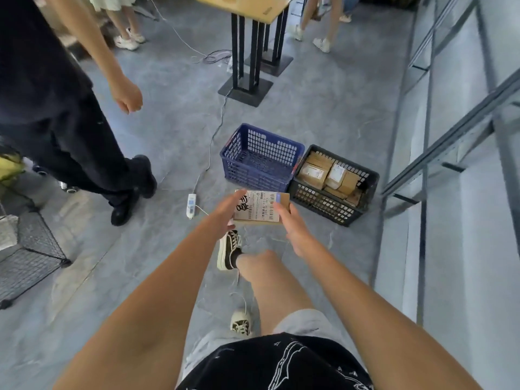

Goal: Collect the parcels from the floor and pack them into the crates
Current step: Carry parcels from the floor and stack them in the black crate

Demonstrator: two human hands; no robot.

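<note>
Now, parcel position: I see the parcel (260, 207) held out in front of me between both hands, above the floor and just short of the two crates.
Left hand: my left hand (225, 212) holds the parcel's left edge, thumb across the top of the label and fingers underneath.
Right hand: my right hand (292, 225) pinches the right edge, thumb lying on the top face near the corner.
Parcel look: a flat brown cardboard box, a white shipping label with barcodes covering most of its top, and black handwritten marks on the label's left part.
Blue crate: the blue crate (260, 157) stands on the floor past the parcel, and I see nothing inside it.
Black crate: the black crate (333, 184) touches the blue one on its right side and holds several brown labelled parcels.
Nearby: a white power strip (191, 205) with its cable lies on the floor left of my hands; a bystander (56, 108) in dark clothes stands further left; metal shelving (450, 136) runs along the right.
Path: my own forward foot (229, 249) is below the parcel; the floor between it and the crates is bare.
</note>
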